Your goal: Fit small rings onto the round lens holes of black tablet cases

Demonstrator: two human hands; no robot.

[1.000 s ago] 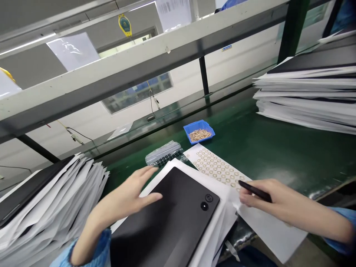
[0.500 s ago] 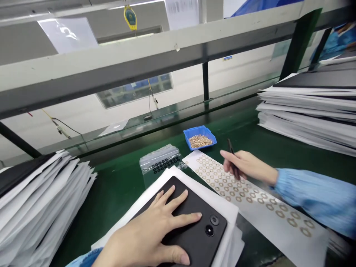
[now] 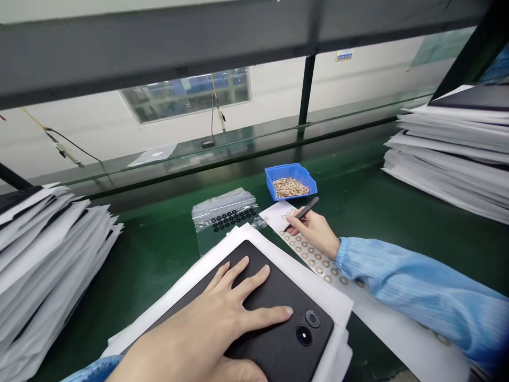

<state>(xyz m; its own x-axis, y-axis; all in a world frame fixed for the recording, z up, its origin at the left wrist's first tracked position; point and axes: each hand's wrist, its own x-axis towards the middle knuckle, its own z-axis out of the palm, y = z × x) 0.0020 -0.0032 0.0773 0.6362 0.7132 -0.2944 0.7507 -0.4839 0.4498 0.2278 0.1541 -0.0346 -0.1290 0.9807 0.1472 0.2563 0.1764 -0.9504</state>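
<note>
With fingers spread, my left hand (image 3: 214,318) lies flat on a black panel (image 3: 274,286) that has two round, camera-like rings near its right corner. White foam sheets (image 3: 338,313) lie stacked beneath the panel. My right hand (image 3: 316,233) is closed on dark tweezers (image 3: 304,209), held over the far part of a white sheet (image 3: 382,313) bearing rows of tan ring stickers. The tweezer tips point down at the rings near the sheet's far end; whether they grip one is too small to tell. My right forearm hides part of the sheet.
A blue bin (image 3: 312,185) of loose tan rings stands beyond the sheet. Beside it lies a clear zip bag (image 3: 222,204) with black rings. Stacks of white sheets and black panels rise at left (image 3: 51,276) and right (image 3: 449,159). A shelf beam (image 3: 159,58) crosses above.
My right hand with the tweezers has moved left and away from me, to the ring sheet's far end. The view has tilted down. My left hand stays on the panel.
</note>
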